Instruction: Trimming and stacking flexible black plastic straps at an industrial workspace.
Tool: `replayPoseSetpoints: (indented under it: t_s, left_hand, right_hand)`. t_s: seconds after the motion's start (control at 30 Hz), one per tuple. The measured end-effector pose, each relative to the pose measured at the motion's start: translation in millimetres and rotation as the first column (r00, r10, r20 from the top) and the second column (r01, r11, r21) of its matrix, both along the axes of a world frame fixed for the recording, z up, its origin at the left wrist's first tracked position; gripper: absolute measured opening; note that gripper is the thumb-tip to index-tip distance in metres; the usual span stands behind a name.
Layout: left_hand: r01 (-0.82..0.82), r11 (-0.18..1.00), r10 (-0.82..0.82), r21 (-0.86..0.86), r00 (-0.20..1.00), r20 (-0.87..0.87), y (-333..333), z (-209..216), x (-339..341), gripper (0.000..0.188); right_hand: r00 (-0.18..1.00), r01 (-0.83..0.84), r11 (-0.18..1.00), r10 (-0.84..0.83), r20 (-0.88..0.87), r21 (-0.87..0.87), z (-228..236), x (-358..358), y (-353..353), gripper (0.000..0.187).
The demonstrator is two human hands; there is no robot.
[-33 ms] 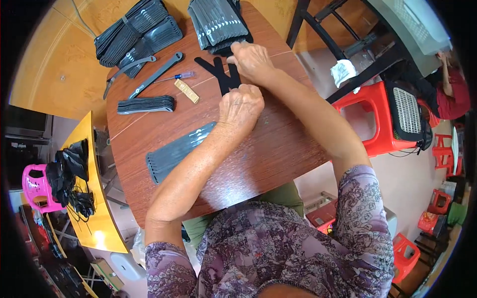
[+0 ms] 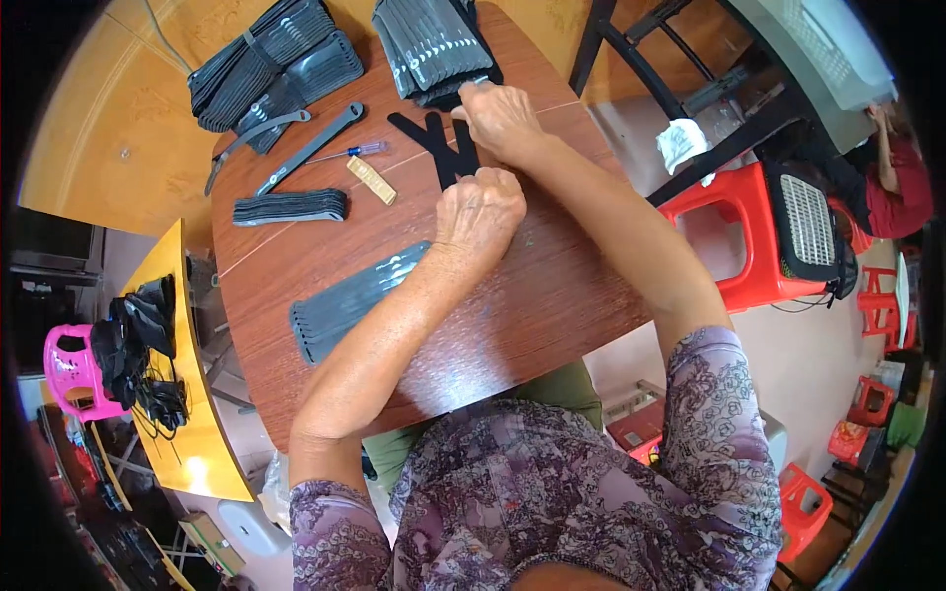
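Note:
Several narrow black straps [image 2: 435, 141] with rounded ends fan out on the brown table. My left hand [image 2: 480, 210] is closed over their near ends, its fingertips partly hidden under the knuckles. Just beyond it, my right hand [image 2: 499, 120] pinches the far end of the rightmost strap; the exact grip is partly covered by the fingers. A stack of grey-black straps [image 2: 429, 44] lies at the far edge, close to my right fingers. Beside my left forearm a flat row of grey straps [image 2: 345, 297] rests on the table.
Bound straps [image 2: 281, 64] are piled at the far left. Nearer lie two loose straps [image 2: 313, 148], a screwdriver [image 2: 369, 149], a yellowish block [image 2: 371, 181] and a small strap bundle [image 2: 289, 206]. A red stool [image 2: 729, 236] stands right of the table [image 2: 552, 295]; a person [image 2: 899, 172] sits beyond.
Almost nothing differs. The black straps and my left hand have shifted very slightly to the right.

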State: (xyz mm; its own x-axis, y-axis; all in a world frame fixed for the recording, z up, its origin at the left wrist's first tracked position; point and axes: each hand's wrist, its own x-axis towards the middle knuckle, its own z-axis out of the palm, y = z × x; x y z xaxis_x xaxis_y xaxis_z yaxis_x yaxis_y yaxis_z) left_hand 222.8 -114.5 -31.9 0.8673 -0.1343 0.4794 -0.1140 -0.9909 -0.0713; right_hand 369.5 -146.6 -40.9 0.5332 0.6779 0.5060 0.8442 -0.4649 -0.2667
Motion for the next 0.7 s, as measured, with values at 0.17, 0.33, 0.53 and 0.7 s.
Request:
replayPoseSetpoints:
  t_s: [0.17,0.33,0.53,0.7]
  left_hand:
    - [0.252,0.965,-0.254,0.068,0.967,0.035,-34,-4,-20,0.005]
    - [0.21,0.977,-0.208,-0.034,0.977,0.052,-44,0,-26,0.006]
    - [0.185,0.921,-0.162,-0.343,0.982,0.095,-19,20,-42,0.003]
    - [-0.065,-0.081,-0.086,-0.995,0.995,-0.058,9,41,-76,0.022]
  right_hand:
    - [0.982,0.089,0.985,-0.111,-0.152,-0.149,6,-5,9,0.028]
    - [0.983,0.083,0.988,-0.103,-0.152,-0.133,-5,12,18,0.027]
    - [0.773,-0.119,0.993,0.11,-0.624,0.028,-6,52,-23,0.026]
    - [0.69,-0.004,0.912,0.299,-0.659,0.409,42,-7,-74,0.012]
